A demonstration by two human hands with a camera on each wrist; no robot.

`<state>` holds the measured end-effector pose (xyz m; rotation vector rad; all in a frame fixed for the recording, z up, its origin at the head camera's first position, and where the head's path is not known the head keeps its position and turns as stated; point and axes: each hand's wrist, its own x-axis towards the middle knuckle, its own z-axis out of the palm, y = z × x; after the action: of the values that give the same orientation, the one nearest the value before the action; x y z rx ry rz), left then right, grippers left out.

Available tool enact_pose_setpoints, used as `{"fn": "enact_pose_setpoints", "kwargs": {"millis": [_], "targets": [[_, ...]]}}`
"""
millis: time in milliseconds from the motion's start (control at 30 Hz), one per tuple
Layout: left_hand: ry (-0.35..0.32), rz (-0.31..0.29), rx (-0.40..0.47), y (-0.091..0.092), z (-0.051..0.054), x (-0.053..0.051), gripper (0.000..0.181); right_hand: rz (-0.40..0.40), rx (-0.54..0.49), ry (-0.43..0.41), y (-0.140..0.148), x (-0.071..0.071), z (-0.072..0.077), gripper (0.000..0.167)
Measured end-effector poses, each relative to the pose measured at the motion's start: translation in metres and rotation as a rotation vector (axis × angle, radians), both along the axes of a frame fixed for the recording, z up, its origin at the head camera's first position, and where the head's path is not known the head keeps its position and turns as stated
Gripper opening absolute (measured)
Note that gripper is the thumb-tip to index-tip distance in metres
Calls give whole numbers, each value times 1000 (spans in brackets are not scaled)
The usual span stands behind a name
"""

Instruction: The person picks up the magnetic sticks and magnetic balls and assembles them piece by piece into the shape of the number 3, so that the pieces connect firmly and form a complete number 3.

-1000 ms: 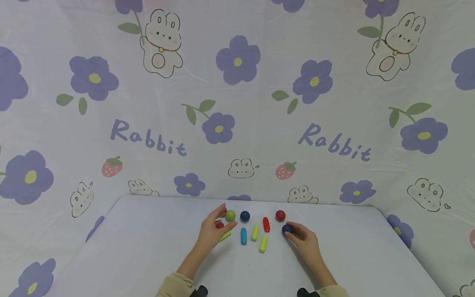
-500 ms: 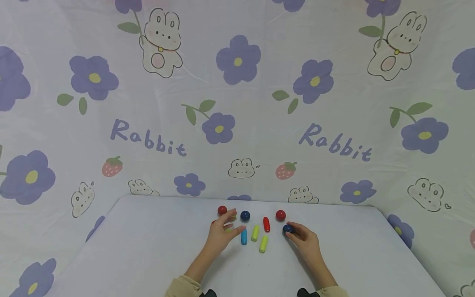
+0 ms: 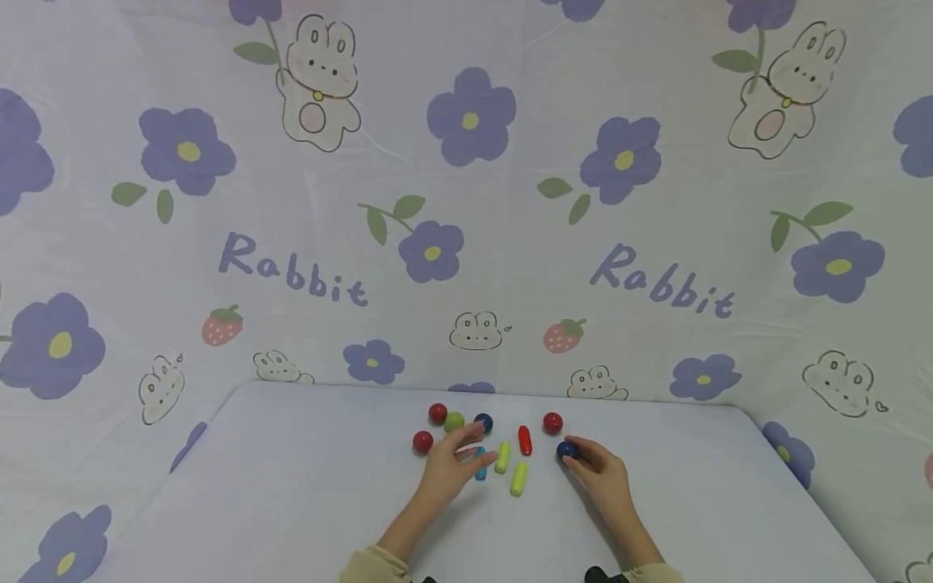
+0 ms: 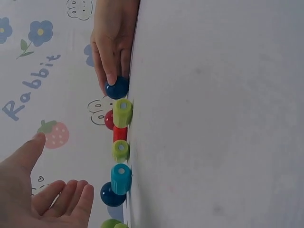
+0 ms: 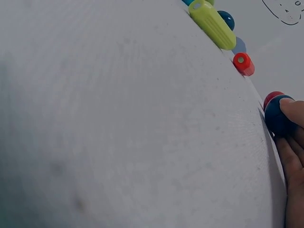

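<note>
My left hand [image 3: 446, 471] hovers over the table with fingers spread and nothing between them, partly in front of a blue stick [image 3: 480, 464] and close to a dark blue ball [image 3: 483, 423]. In the left wrist view the left hand [image 4: 45, 194] shows apart from the blue stick [image 4: 121, 178]. My right hand [image 3: 607, 478] holds another dark blue ball [image 3: 566, 451] between thumb and fingers, at the table's surface. The right wrist view shows the right thumb on this ball [image 5: 279, 116], with a red ball [image 5: 272, 97] behind it.
On the white table [image 3: 291, 486], two red balls [image 3: 423, 441] and a green ball [image 3: 454, 421] lie to the left. A red stick [image 3: 525, 440] and two yellow-green sticks [image 3: 518, 478] lie between the hands. Another red ball [image 3: 552, 423] sits behind the right hand.
My left hand has moved right, from the left-hand balls to the blue stick, uncovering the red and green balls. The right hand keeps its place on the dark blue ball.
</note>
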<state>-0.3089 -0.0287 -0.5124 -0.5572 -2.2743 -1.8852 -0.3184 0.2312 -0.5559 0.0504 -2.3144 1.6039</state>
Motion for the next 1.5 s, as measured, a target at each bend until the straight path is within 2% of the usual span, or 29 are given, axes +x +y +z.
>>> {"fn": "enact_pose_setpoints", "kwargs": {"millis": [500,600,767,867,1000,1100,1233,1367,1500], "targets": [[-45,-58,14,19,-9,8,47,5,6,-7,1,0,-4,36],[-30,-80,34,21,-5,12,41,4,19,-5,1,-1,-3,35],[-16,-109,24,23,11,24,34,9,17,-8,0,-1,-1,34],[-12,-93,-34,26,1,20,33,13,6,-7,0,0,0,34],[-19,-67,-124,30,-19,9,37,18,0,0,0,1,0,34],[-60,-65,-164,32,-23,5,39,25,-1,7,0,1,0,34],[-96,-81,-175,35,-29,3,40,28,0,11,0,2,0,34],[-92,-94,-187,37,-34,1,38,22,4,3,0,2,-1,34],[-76,-99,-191,38,-34,1,37,14,3,1,0,2,-2,34]]}}
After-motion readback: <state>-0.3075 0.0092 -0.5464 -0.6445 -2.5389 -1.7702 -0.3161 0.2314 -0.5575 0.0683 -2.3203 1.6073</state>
